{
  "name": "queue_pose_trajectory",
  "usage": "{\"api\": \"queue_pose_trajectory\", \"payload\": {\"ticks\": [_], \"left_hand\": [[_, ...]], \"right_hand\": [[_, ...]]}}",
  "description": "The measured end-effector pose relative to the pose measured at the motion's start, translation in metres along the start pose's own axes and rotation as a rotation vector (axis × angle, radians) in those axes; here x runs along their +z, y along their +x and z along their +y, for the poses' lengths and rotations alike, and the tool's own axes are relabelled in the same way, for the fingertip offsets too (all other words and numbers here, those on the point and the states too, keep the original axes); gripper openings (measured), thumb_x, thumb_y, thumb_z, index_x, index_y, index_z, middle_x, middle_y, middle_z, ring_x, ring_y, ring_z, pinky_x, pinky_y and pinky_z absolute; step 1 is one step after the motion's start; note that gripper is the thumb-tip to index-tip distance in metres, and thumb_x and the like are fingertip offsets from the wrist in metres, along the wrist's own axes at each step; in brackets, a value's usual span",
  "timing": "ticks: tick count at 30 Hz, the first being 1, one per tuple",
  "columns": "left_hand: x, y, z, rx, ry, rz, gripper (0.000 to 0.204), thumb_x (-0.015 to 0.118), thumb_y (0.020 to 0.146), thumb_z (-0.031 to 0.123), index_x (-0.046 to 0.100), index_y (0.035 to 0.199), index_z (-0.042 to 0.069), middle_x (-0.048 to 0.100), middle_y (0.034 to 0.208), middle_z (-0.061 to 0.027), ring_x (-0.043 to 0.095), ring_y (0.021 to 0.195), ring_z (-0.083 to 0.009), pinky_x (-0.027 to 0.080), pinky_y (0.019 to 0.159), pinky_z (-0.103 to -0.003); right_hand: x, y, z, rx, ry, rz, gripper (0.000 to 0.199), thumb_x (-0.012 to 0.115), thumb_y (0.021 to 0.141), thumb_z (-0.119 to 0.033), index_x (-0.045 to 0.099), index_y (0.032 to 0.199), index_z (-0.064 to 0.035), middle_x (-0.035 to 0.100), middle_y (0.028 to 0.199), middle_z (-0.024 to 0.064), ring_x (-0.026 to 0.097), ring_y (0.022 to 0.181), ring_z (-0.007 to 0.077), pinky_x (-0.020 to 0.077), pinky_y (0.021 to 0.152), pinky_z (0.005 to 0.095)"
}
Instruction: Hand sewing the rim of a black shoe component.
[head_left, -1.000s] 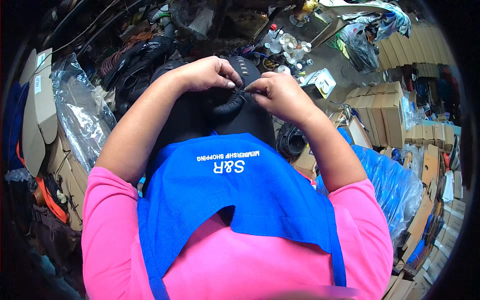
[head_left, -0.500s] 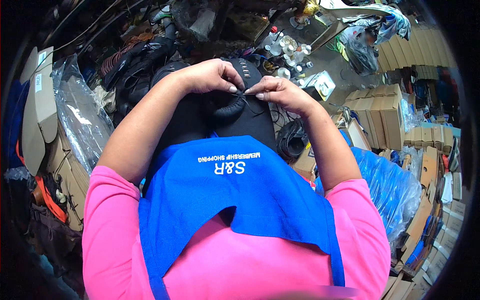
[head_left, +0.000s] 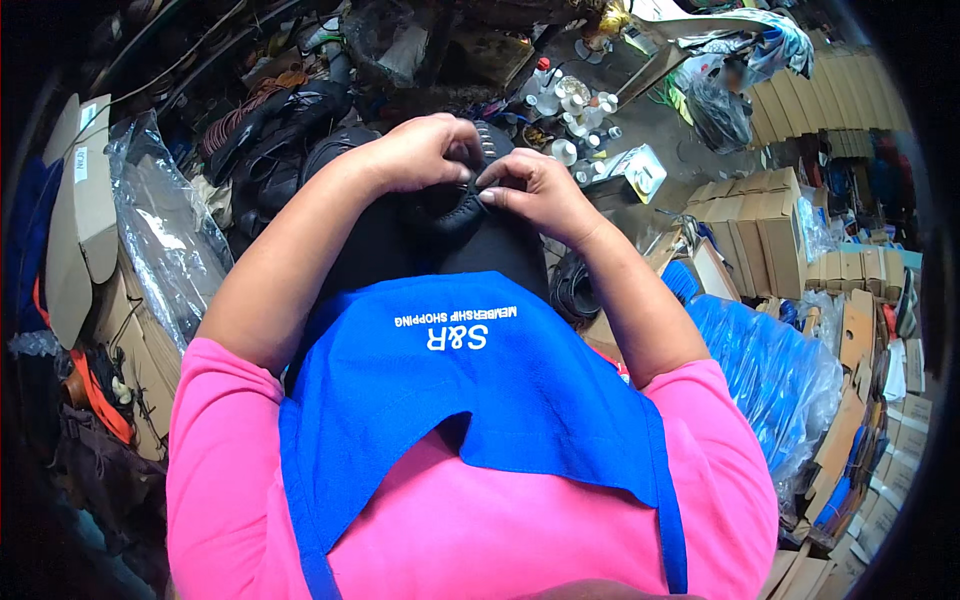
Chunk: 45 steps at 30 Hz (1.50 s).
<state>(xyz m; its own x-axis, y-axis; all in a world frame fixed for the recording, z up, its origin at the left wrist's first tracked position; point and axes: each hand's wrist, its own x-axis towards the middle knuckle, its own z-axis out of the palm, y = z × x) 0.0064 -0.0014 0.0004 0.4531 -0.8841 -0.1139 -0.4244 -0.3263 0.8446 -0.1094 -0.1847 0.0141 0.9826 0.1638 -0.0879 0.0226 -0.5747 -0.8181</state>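
Observation:
A black, curved leather-like piece (head_left: 458, 215) with a stitched edge rests over my dark-clad thighs; its exact kind does not show. From the left, my left hand (head_left: 428, 152) bends down to it, thumb and fingers pinched at its upper edge. My right hand (head_left: 532, 195) meets it from the other side, its thumb and forefinger pinched on the same edge. The two sets of fingertips nearly touch. Whether a thin lace lies between them is too small and dark to tell. Pale lacing on black material (head_left: 487, 140) shows just beyond the hands.
A blue apron (head_left: 480, 380) covers my lap. White bottles (head_left: 575, 105) stand on the floor ahead. Cardboard boxes (head_left: 750, 225) and a plastic-wrapped blue bundle (head_left: 755, 360) lie right. Dark bags (head_left: 270, 130) and clear plastic sheeting (head_left: 165, 215) crowd the left.
My right hand has shifted left and slightly toward me, drawing closer to the left fingertips. The left hand stays in nearly the same place, and the black piece has barely moved.

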Motion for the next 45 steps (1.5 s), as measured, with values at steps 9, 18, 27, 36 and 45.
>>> {"api": "queue_pose_trajectory", "payload": {"ticks": [9, 18, 27, 36, 45], "left_hand": [[0.012, -0.069, 0.018, -0.061, 0.085, 0.416, 0.03, 0.055, 0.078, -0.005, 0.064, 0.105, 0.004, 0.054, 0.09, -0.0126, 0.056, 0.089, -0.0259, 0.045, 0.079, -0.032], [0.03, -0.07, 0.01, 0.096, 0.488, 0.568, 0.02, 0.066, 0.074, -0.001, 0.069, 0.092, 0.005, 0.053, 0.072, -0.0066, 0.056, 0.068, -0.0205, 0.045, 0.064, -0.031], [0.03, -0.057, -0.003, 0.0, 0.074, 0.473, 0.019, 0.069, 0.074, 0.003, 0.072, 0.09, 0.014, 0.051, 0.078, -0.0061, 0.056, 0.074, -0.0215, 0.046, 0.067, -0.032], [0.029, -0.054, -0.005, -0.014, 0.071, 0.458, 0.019, 0.069, 0.075, 0.003, 0.072, 0.09, 0.014, 0.05, 0.077, -0.0068, 0.055, 0.073, -0.0228, 0.046, 0.067, -0.032], [0.033, -0.05, -0.006, -0.024, 0.073, 0.433, 0.02, 0.066, 0.075, 0.0, 0.071, 0.092, 0.01, 0.047, 0.072, -0.0055, 0.051, 0.069, -0.0184, 0.043, 0.066, -0.029]], "right_hand": [[0.004, -0.021, -0.007, -0.155, -0.45, 0.11, 0.025, 0.066, 0.074, -0.009, 0.069, 0.098, -0.0134, 0.054, 0.078, 0.0082, 0.056, 0.078, 0.027, 0.0421, 0.072, 0.0379], [0.015, -0.028, -0.001, -0.111, -0.479, 0.136, 0.029, 0.065, 0.078, -0.009, 0.068, 0.106, -0.0168, 0.048, 0.075, 0.0047, 0.051, 0.075, 0.0203, 0.0399, 0.071, 0.0323], [-0.016, 0.0, 0.011, 0.05, -0.025, -0.134, 0.028, 0.06, 0.082, -0.004, 0.069, 0.106, -0.0144, 0.05, 0.085, 0.0017, 0.05, 0.085, 0.0142, 0.041, 0.08, 0.0251], [-0.022, 0.006, 0.007, 0.093, 0.033, -0.212, 0.023, 0.06, 0.085, -0.007, 0.07, 0.104, -0.0124, 0.048, 0.085, 0.0004, 0.048, 0.088, 0.0129, 0.0392, 0.082, 0.0253], [-0.023, 0.007, 0.013, 0.12, 0.1, -0.246, 0.025, 0.061, 0.083, -0.008, 0.069, 0.107, -0.0121, 0.047, 0.084, -0.0004, 0.047, 0.087, 0.0118, 0.039, 0.08, 0.0247]]}}
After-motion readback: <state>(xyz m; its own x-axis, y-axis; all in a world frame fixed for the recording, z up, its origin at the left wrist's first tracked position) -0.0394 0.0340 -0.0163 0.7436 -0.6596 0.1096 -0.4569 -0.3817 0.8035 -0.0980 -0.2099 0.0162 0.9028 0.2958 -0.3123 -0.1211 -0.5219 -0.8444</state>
